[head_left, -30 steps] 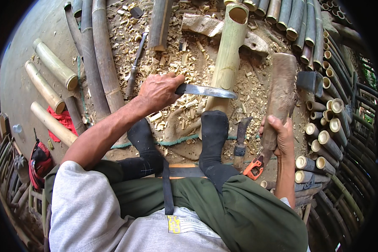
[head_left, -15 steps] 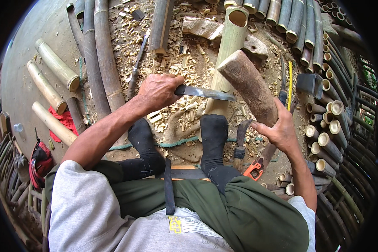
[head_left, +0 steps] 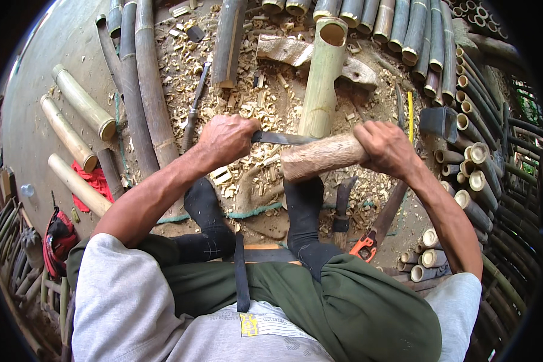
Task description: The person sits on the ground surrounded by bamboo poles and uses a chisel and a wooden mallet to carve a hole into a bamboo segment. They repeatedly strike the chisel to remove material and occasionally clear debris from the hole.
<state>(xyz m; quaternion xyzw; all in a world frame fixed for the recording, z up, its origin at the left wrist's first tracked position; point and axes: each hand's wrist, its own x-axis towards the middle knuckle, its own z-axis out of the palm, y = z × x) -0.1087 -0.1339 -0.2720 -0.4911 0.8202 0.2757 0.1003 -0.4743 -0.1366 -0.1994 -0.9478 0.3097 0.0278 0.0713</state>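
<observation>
A knife [head_left: 277,138] with a dark blade is gripped in my left hand [head_left: 228,139], its edge pointing across toward the right. My right hand [head_left: 389,151] is wrapped round one end of a thick wooden club [head_left: 323,158], now lying level. The club's free end covers the blade's tip; whether the two touch I cannot tell. Just beyond them a pale green bamboo tube [head_left: 320,90] stretches away from me, a hole cut near its far end. Its near end is hidden behind the blade and club. My socked feet flank the ground below.
Wood shavings [head_left: 241,108] litter the ground. A chisel [head_left: 197,102] lies left of the tube. On the right are an orange-handled saw [head_left: 364,246], another blade [head_left: 342,205], a yellow strip [head_left: 411,114], a dark plastic container [head_left: 438,124] and stacked bamboo [head_left: 481,154].
My right hand has swung the club from upright-tilted to level, moving it left and down over the knife's tip. The knife has dropped slightly nearer me and remains in my left hand.
</observation>
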